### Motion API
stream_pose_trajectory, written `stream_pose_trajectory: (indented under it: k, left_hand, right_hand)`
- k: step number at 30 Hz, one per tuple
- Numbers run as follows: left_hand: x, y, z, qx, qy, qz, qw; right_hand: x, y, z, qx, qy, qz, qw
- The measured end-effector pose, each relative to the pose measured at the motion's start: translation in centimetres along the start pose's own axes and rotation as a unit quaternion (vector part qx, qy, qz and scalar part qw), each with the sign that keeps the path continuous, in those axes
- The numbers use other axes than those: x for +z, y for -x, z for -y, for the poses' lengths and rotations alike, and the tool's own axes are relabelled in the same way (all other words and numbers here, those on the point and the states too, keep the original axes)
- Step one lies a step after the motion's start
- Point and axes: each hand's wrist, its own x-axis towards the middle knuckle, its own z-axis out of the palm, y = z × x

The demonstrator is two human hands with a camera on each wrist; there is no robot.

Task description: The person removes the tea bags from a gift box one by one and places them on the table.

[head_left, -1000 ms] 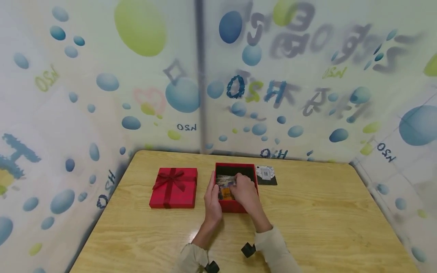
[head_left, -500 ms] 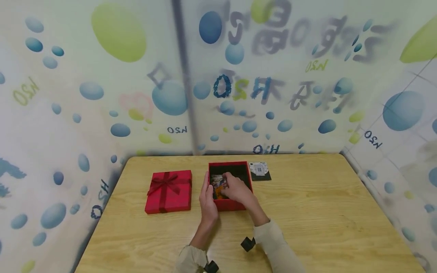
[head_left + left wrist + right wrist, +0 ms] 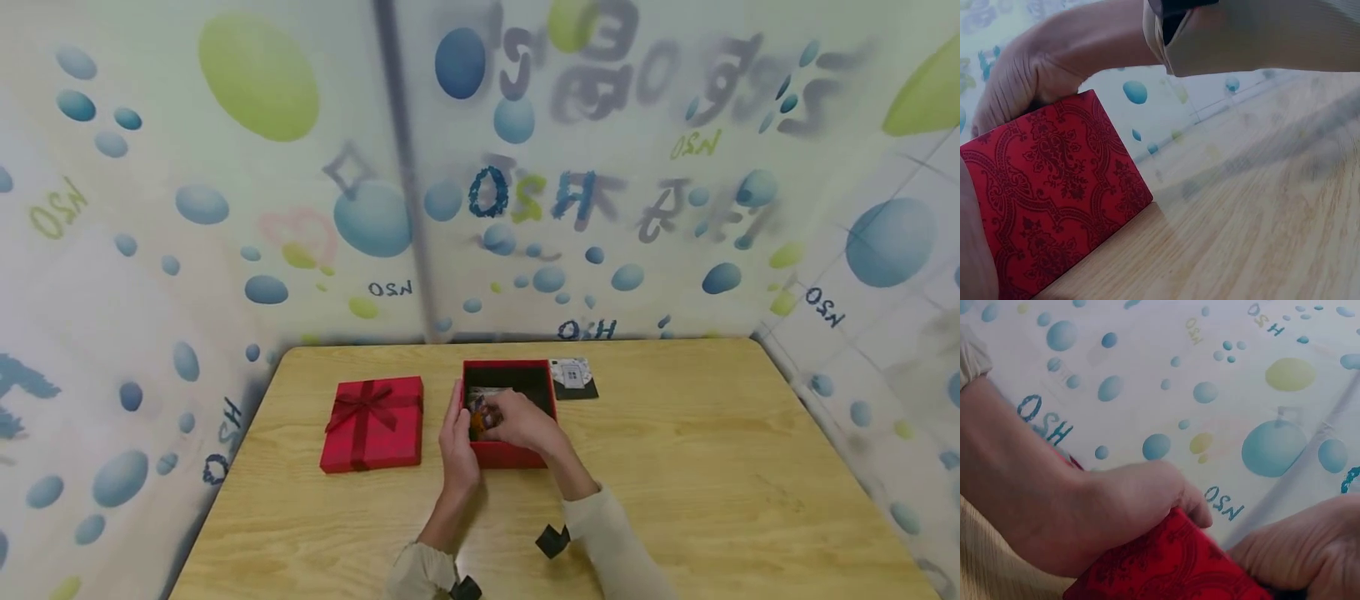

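A red gift box point(image 3: 510, 455) with a dark lining stands open-topped at the middle of the table; its brocade-like pattern shows in the left wrist view. My left hand point(image 3: 458, 446) holds its left wall, fingers long against the outside and thumb at the rim. Into the box reaches my right hand point(image 3: 527, 423), fingers bent down at a small shiny packet point(image 3: 482, 414) with multicoloured and orange print. The fingertips and much of the packet are hidden. In the left wrist view the curled right hand point(image 3: 1019, 90) overlaps the box's top edge.
Left of the box lies its red lid point(image 3: 373, 423) with a dark red ribbon bow point(image 3: 367, 403). A small black-and-white card point(image 3: 574, 379) lies just right of the box. Behind the wooden table point(image 3: 712, 467) hangs a printed curtain point(image 3: 300, 192).
My head view has shifted, moving the scene left in the picture. My right hand has moved within the box toward the left, and less of the packet shows. The left hand stays on the wall.
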Motion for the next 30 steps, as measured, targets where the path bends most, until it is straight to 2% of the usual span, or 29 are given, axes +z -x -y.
stream_pose_trajectory:
  k: [5,11,14,18,20,25,30]
  left_hand:
    - [0.1,0.4,0.4,-0.007,0.003,0.001,1.0000]
    - [0.2,0.8,0.5,-0.010,0.002,0.007,0.9999]
    - [0.0,0.7,0.4,-0.015,-0.002,0.009,0.9999]
    - [-0.3,0.6,0.5,-0.005,0.005,0.008,0.9999]
    - [-0.3,0.7,0.7,0.000,0.007,0.008,0.9999]
    - [-0.1,0.8,1.0,0.014,0.001,0.007,0.9999]
    - [0.0,0.2,0.5,0.029,-0.004,0.011,0.9995]
  right_hand:
    - [-0.5,1.1,0.2,-0.024,-0.004,-0.024,0.9994]
    - [-1.8,2.3,0.0,-0.044,-0.036,-0.103,0.9930]
    - [-2.7,2.5,-0.3,-0.046,-0.097,-0.119,0.9871]
    - [-3.9,2.8,-1.1,-0.034,-0.198,-0.118,0.9725]
    - [-4.6,3.2,-1.8,-0.029,-0.221,-0.124,0.9669]
    - [-6.3,3.7,-3.4,-0.016,-0.237,-0.152,0.9594]
    - [-7.7,3.3,-4.1,0.010,-0.254,-0.169,0.9523]
